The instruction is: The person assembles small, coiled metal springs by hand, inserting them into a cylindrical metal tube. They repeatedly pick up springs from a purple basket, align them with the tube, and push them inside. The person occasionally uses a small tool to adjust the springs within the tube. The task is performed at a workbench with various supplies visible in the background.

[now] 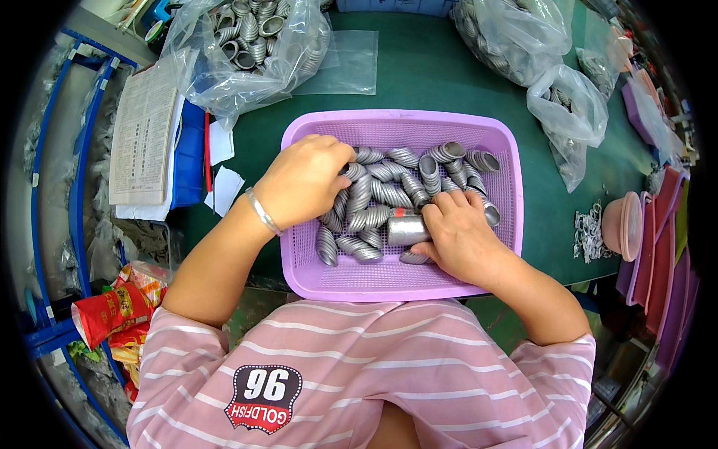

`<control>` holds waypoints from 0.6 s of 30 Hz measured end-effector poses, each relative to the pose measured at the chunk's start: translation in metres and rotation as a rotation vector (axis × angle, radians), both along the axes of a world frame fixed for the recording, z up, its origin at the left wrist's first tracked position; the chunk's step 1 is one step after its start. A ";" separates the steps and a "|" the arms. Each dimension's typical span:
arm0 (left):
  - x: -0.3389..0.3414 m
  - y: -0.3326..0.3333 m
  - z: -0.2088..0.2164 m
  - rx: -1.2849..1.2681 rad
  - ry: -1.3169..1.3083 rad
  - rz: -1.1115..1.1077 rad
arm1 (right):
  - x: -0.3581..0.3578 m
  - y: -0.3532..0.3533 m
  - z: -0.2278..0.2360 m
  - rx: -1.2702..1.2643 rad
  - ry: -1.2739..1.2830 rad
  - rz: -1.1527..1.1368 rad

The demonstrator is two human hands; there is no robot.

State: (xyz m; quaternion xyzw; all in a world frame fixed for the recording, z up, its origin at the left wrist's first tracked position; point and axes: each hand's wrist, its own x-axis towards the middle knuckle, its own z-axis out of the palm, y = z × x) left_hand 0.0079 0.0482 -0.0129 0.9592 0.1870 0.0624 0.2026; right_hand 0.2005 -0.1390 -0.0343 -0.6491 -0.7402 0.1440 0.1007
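Because the left hand (310, 176) obscures its own grip, closure cannot be told; right hand (465, 233) fingers clamp a smooth silvery cylinder (405, 230), right end covered, in the purple basket (404, 290).

Grey pieces (390, 194) are spirally ridged, metallic-looking, satin. Cylinder (406, 231) is finished smooth, shiny, metal-like. Basket (396, 290) is made of smooth lilac plastic, mesh-perforated. Bags (247, 93) are made of clear, glossy, creased plastic film. Tabletop (419, 63) is finished near-matt.

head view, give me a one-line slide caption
Left hand among grey spiral-ridged pieces, right hand holding smooth silver cylinder, over rectangular purple plastic basket.
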 end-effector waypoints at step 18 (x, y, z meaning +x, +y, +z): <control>-0.002 -0.013 -0.015 -0.216 -0.264 0.050 | 0.042 -0.002 0.041 -0.528 1.333 -0.665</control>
